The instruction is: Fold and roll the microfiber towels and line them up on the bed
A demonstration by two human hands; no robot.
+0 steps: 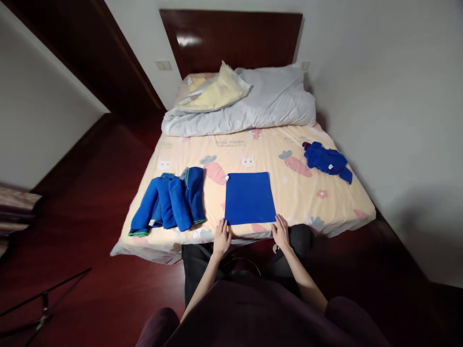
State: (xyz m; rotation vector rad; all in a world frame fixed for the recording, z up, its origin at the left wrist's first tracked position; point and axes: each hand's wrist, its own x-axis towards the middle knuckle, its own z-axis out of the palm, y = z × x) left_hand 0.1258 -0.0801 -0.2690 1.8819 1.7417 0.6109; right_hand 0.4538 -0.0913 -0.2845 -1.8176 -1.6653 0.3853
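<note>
A square blue cloth (249, 198) lies flat and smooth near the front edge of the bed, with a small white tag at its far left corner. My left hand (222, 236) rests at its near left corner, fingers stretched out. At the near right corner lies my right hand (280, 231), its fingers also extended and touching the cloth's edge. To the left are several rolled blue cloths (176, 205), some with green edging. A crumpled pile of blue and purple cloths (326, 161) sits on the right side of the bed.
The bed (231, 154) has a sheet with carrots and rabbits. A grey quilt (278, 96) and a pale yellow pillow (220, 91) lie toward the headboard (235, 38). A black metal stand (44, 308) is on the floor at lower left.
</note>
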